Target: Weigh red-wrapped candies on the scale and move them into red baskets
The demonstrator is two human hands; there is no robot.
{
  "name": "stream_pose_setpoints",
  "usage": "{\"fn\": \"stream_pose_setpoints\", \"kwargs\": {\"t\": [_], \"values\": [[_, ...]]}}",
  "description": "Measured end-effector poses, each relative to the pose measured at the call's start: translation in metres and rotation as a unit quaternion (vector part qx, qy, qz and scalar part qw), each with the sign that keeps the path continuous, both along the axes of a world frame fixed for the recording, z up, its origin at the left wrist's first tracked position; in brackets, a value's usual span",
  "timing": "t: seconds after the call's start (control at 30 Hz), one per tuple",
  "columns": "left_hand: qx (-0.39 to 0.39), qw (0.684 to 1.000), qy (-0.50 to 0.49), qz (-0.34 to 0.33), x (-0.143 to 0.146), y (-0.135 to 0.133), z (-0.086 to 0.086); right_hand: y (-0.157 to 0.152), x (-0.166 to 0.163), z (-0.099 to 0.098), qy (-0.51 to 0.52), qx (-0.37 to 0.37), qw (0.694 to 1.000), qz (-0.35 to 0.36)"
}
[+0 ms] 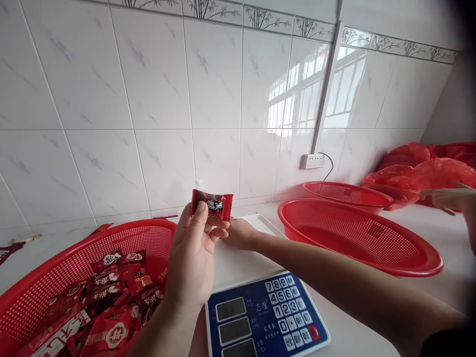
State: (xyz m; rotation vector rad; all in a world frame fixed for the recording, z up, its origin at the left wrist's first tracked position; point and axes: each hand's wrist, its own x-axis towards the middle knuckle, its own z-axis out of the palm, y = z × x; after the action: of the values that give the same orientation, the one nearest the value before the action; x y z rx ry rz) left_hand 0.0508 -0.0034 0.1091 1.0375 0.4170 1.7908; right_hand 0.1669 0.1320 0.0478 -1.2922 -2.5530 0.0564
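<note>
My left hand (pixel 191 253) is raised above the scale, its thumb and fingers pinched on a small red and dark wrapped candy (pixel 212 205). My right hand (pixel 240 233) comes in from the right with its fingers curled under the candy's lower edge, touching my left fingers. Both hands hover over the white platform of an electronic scale (pixel 238 263) with a blue keypad (pixel 288 312). A red perforated basket (pixel 44 277) at lower left holds several red candy packets (pixel 107 307).
Two empty red baskets (pixel 357 238) (pixel 345 194) lie to the right on the white counter. Red plastic bags (pixel 420 173) pile up at far right, where another person's hand (pixel 446 198) reaches in. A wall socket (pixel 312 160) sits on the tiled wall.
</note>
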Motion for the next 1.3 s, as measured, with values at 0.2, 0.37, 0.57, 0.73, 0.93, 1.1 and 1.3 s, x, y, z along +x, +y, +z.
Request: {"fn": "stream_pose_setpoints", "kwargs": {"t": [0.2,0.37,0.57,0.73,0.93,1.1,1.3], "values": [[0.002,1.000,0.000,0.006,-0.001,0.000,0.000,0.010,0.068,0.024,0.036,0.067,0.986,-0.146],[-0.007,1.000,-0.004,0.005,0.001,0.002,-0.004,0.007,0.153,0.025,0.024,0.088,0.961,-0.260],[-0.006,1.000,0.021,-0.004,0.005,0.003,-0.007,-0.011,0.213,0.005,0.002,0.065,0.946,-0.319],[-0.011,0.999,0.027,-0.013,0.007,0.004,-0.008,-0.016,0.209,0.008,-0.001,0.050,0.951,-0.306],[-0.028,0.999,0.044,-0.014,0.009,0.005,-0.011,-0.037,0.145,0.016,0.020,0.037,0.991,-0.126],[-0.034,0.998,0.057,-0.012,0.012,0.006,-0.012,-0.055,0.097,0.003,0.014,-0.024,1.000,0.008],[-0.039,0.995,0.091,-0.022,0.012,0.007,-0.015,-0.052,0.099,0.003,0.025,0.006,0.998,-0.049]]}}
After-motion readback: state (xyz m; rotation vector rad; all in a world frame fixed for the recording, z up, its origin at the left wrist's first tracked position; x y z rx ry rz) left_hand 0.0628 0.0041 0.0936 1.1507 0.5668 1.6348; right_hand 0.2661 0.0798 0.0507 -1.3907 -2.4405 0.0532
